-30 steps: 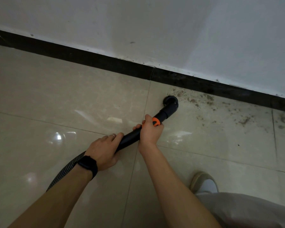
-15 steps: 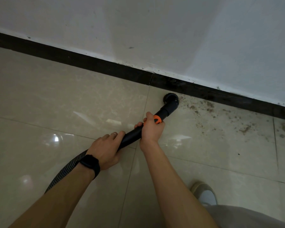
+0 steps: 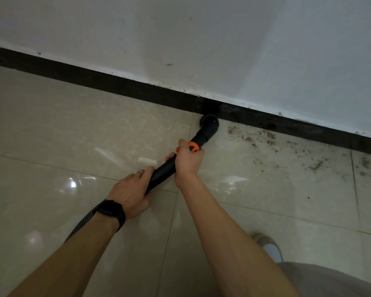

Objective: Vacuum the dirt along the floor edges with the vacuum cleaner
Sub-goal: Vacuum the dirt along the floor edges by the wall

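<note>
At skirting [image 3: 94,82]: nozzle [image 3: 209,125] tucked against it; nine o'clock side looks clean.
Remaining: dirt [image 3: 266,140], three o'clock.
Grip: left hand [image 3: 131,194], right hand [image 3: 189,160] clasp wand [image 3: 163,174].

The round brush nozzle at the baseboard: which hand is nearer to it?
The right. The right hand grips the black tube just behind the nozzle, at the orange ring; the left hand holds the tube farther back, near the hose.
</note>
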A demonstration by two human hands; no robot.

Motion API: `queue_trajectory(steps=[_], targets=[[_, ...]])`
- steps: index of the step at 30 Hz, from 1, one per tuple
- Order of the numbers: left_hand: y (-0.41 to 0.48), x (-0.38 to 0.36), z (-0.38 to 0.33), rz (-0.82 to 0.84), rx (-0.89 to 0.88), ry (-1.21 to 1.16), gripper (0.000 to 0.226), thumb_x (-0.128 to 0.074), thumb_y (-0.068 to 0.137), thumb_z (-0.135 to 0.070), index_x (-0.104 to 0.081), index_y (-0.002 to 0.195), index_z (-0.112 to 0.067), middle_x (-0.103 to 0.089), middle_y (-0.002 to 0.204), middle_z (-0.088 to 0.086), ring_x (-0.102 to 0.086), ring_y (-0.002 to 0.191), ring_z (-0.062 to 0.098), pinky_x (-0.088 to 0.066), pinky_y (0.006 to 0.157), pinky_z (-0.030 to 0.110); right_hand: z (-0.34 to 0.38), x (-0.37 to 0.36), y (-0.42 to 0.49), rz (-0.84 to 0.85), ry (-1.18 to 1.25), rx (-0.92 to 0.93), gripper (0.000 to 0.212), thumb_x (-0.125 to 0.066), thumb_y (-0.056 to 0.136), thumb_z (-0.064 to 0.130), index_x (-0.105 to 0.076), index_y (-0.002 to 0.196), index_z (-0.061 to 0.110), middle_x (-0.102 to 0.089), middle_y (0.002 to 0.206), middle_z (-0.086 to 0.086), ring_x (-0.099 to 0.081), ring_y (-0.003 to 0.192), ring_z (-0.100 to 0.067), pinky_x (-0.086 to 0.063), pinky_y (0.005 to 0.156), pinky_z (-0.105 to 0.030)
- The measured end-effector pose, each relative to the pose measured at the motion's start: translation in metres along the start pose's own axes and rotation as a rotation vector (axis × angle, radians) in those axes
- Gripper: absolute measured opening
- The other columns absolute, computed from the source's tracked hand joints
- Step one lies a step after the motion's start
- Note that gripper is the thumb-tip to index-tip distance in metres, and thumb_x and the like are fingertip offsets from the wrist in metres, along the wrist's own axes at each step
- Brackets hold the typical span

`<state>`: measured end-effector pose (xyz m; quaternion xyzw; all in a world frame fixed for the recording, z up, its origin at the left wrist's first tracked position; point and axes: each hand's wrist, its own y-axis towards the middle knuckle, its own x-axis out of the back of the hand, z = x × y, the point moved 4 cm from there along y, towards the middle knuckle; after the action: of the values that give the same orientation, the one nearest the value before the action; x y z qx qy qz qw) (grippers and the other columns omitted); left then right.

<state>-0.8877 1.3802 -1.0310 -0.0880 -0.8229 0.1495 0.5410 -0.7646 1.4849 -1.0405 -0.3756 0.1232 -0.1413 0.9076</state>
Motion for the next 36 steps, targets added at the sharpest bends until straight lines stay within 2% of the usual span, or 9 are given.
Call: queue_trajectory(steps=[4, 9, 16, 25, 36], targets=[[-0.022, -0.004, 0.009, 0.022, -0.036, 0.005, 0.053, -0.062, 0.083, -0.03, -0.036, 0.129, -0.025, -0.059, 0.104, -0.001, -0.056, 0.083, 0.021, -0.039, 0.061, 0.03, -0.021, 0.01, -0.017, -0.045, 0.012, -0.027, 0.027, -0.066, 0.096, 0.018, -0.045, 0.113, 0.017, -0.059, 0.078, -0.006, -0.056, 0.041, -0.012, -0.055, 0.052, -0.031], [-0.046, -0.021, -0.008, 0.067, -0.138, 0.043, 0.053, -0.057, 0.088, -0.039, -0.037, 0.135, -0.024, -0.059, 0.112, -0.002, -0.058, 0.091, 0.021, -0.048, 0.072, 0.032, -0.041, 0.056, -0.037, -0.166, 0.101, -0.028, 0.025, -0.067, 0.096, 0.019, -0.046, 0.111, 0.017, -0.059, 0.07, -0.002, -0.056, 0.04, -0.013, -0.054, 0.049, -0.03], [-0.056, -0.043, -0.041, 0.192, -0.3, 0.088, 0.054, -0.054, 0.09, -0.037, -0.031, 0.137, -0.025, -0.056, 0.118, -0.001, -0.057, 0.092, 0.022, -0.05, 0.076, 0.037, -0.043, 0.114, -0.05, -0.28, 0.181, 0.016, 0.024, -0.068, 0.095, 0.015, -0.046, 0.104, 0.015, -0.056, 0.07, -0.003, -0.053, 0.042, -0.016, -0.053, 0.05, -0.032], [-0.035, -0.04, -0.052, 0.143, -0.239, 0.078, 0.052, -0.054, 0.087, -0.035, -0.03, 0.133, -0.024, -0.058, 0.114, 0.001, -0.058, 0.089, 0.023, -0.052, 0.072, 0.038, -0.012, 0.101, -0.031, -0.148, 0.145, 0.007, 0.026, -0.066, 0.096, 0.01, -0.048, 0.115, 0.012, -0.051, 0.068, -0.006, -0.051, 0.043, -0.016, -0.053, 0.049, -0.032], [-0.013, -0.04, -0.062, 0.094, -0.164, 0.072, 0.055, -0.057, 0.085, -0.031, -0.028, 0.132, -0.024, -0.057, 0.113, 0.001, -0.058, 0.092, 0.024, -0.048, 0.069, 0.035, 0.007, 0.092, -0.005, -0.078, 0.116, 0.016, 0.025, -0.065, 0.096, 0.01, -0.046, 0.113, 0.013, -0.051, 0.074, -0.008, -0.05, 0.044, -0.017, -0.052, 0.049, -0.032]])
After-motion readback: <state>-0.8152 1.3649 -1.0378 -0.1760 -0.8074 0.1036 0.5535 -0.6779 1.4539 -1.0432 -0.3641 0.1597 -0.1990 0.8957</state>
